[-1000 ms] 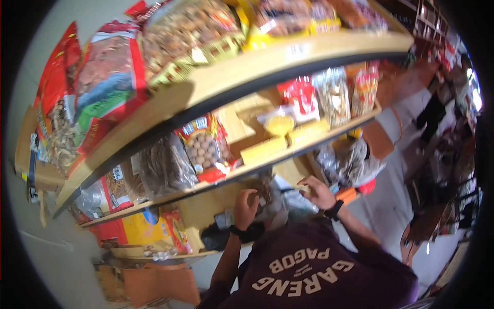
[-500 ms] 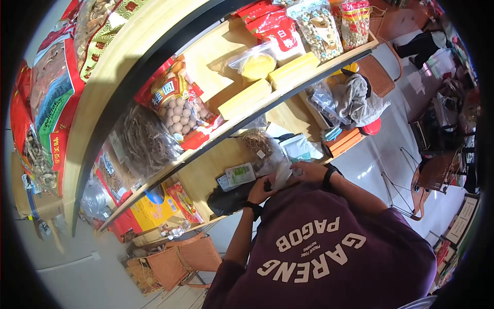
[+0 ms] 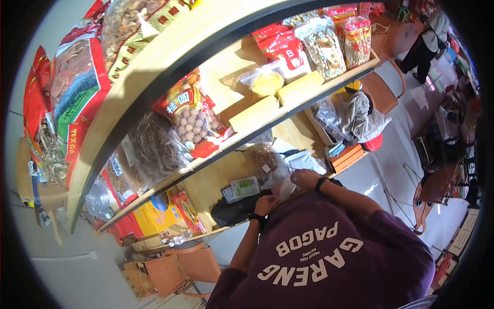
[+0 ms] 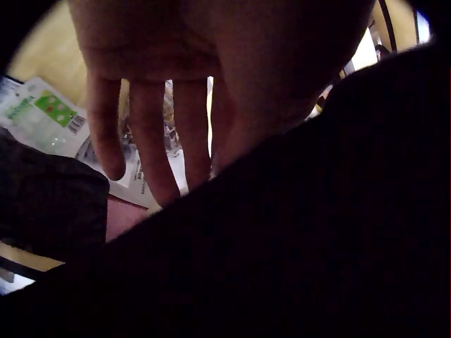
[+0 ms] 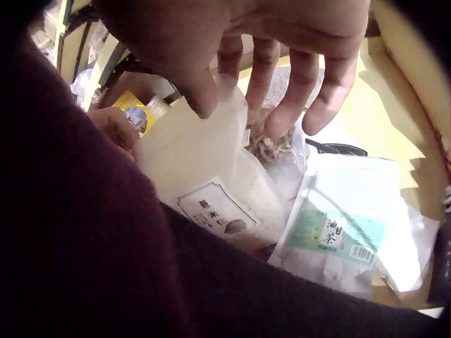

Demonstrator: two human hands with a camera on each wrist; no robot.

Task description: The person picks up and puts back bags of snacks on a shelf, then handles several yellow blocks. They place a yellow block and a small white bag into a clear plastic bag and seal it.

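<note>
Close against the purple shirt, a whitish translucent pouch (image 5: 204, 151) with a printed label stands between the two hands. My right hand (image 3: 307, 179) pinches its top edge between thumb and fingers. At the pouch's opposite edge is my left hand (image 3: 265, 205), its fingers bent toward it. In the left wrist view the left fingers (image 4: 151, 141) hang downward, with their tips partly hidden by the dark sleeve. A white-and-green pouch (image 5: 345, 218) lies beside the held one. Behind it is a clear bag of dried brown strands (image 3: 262, 154).
A green-and-white packet (image 3: 243, 187) lies on the lower shelf near a black bundle (image 3: 231, 211). Overhead, the middle shelf holds a red bag of round brown fruit (image 3: 190, 121) and yellow boxes (image 3: 254, 114). Woven chairs (image 3: 193, 268) stand below left; a person (image 3: 424, 49) is far right.
One second ago the hands were apart over the lower shelf. They have come together near the shirt, around the white pouch. The head view has tilted.
</note>
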